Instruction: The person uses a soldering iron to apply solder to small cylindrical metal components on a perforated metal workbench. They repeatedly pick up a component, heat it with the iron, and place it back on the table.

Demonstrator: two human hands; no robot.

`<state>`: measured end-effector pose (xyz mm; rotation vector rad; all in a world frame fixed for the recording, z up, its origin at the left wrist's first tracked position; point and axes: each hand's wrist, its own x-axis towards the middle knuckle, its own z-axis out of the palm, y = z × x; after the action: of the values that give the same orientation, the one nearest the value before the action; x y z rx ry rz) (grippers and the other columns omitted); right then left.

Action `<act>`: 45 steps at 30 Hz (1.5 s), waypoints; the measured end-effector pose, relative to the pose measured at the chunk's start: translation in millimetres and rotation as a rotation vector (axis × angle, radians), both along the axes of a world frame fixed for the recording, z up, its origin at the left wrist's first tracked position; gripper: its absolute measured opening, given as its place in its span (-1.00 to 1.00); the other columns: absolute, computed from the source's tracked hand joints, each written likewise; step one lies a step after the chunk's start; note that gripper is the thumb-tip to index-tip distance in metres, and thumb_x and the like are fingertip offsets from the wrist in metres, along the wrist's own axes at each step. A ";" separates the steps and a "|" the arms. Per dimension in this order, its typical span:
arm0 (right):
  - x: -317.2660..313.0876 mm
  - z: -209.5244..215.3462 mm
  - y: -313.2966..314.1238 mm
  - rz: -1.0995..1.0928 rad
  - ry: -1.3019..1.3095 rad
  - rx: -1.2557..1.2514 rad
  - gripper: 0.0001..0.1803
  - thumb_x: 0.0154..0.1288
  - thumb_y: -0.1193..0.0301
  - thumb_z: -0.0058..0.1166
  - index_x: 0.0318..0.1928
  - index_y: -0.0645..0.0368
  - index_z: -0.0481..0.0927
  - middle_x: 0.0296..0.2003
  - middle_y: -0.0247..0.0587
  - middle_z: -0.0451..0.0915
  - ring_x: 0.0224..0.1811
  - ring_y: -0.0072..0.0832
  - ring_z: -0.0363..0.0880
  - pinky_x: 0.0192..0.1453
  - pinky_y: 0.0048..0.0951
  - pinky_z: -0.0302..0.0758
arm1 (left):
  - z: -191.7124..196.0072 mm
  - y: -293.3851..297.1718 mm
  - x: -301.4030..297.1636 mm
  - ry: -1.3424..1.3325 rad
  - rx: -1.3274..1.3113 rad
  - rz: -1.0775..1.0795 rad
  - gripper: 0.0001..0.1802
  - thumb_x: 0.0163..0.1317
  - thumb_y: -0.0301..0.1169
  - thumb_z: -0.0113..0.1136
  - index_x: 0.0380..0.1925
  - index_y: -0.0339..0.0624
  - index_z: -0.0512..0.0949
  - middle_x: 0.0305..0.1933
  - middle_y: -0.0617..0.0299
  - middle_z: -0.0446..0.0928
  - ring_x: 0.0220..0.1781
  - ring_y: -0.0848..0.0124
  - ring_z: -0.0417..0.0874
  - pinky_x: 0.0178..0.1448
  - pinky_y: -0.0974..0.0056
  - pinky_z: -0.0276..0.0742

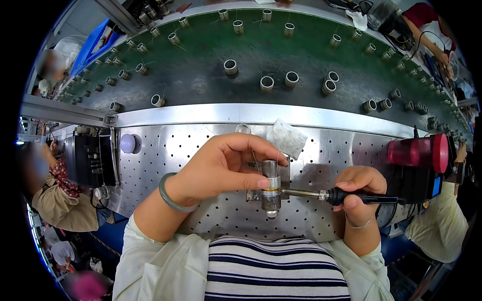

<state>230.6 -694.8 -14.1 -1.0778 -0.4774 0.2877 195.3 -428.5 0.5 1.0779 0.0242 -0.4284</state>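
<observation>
My left hand (221,163) is closed on a small metal cylinder (270,183), its thumb pressing the side and its fingers curled over the far end. Thin wires rise from the cylinder, and a metal block (285,175) stands just behind it. In my right hand (360,193) is a soldering iron (346,196) with a black handle. Its metal barrel points left, and the tip meets or nearly meets the cylinder's side next to a copper-coloured band. A crumpled whitish cloth or paper (287,138) lies beyond my left fingers.
Past the perforated metal worktop (165,155) runs a green conveyor belt (201,55) carrying many small cylinders with wires. A pink container (419,153) stands at right, near a black device (427,188). A purple ball-shaped thing (127,143) sits at left by black equipment (83,158). Other people work on both sides.
</observation>
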 end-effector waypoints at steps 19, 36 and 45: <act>0.6 -4.1 -1.8 0.002 -0.074 -0.059 -0.75 -0.08 0.61 0.35 -0.33 0.39 0.60 -0.53 -0.14 0.57 -0.58 -0.47 0.50 -0.48 -0.53 0.37 | -12.2 2.6 0.8 -0.175 -0.019 -0.061 -0.84 -0.10 -0.66 0.41 -0.50 -0.21 0.66 0.00 -0.05 0.48 0.04 0.23 0.53 0.20 0.20 0.43; 5.3 -7.2 -4.6 0.006 -0.208 -0.136 -0.74 -0.11 0.56 0.37 -0.35 0.37 0.60 -0.56 -0.11 0.58 -0.59 -0.40 0.54 -0.50 -0.51 0.41 | -16.3 5.5 3.3 -0.166 -0.022 -0.092 -0.82 -0.13 -0.67 0.42 -0.50 -0.19 0.66 0.01 -0.04 0.48 0.08 0.23 0.53 0.22 0.23 0.40; 5.3 -6.9 -4.3 0.001 -0.224 -0.153 -0.73 -0.11 0.54 0.38 -0.36 0.36 0.60 -0.58 -0.12 0.58 -0.60 -0.39 0.54 -0.50 -0.50 0.42 | -6.2 4.2 3.8 0.023 -0.104 -0.080 -0.51 -0.01 -0.66 0.32 0.02 -0.34 0.53 0.02 -0.09 0.51 0.04 0.31 0.55 0.06 0.32 0.52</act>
<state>235.9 -699.1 -21.0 -1.2659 -0.6640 0.2080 199.1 -424.3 -5.7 0.9734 -0.0206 -0.5086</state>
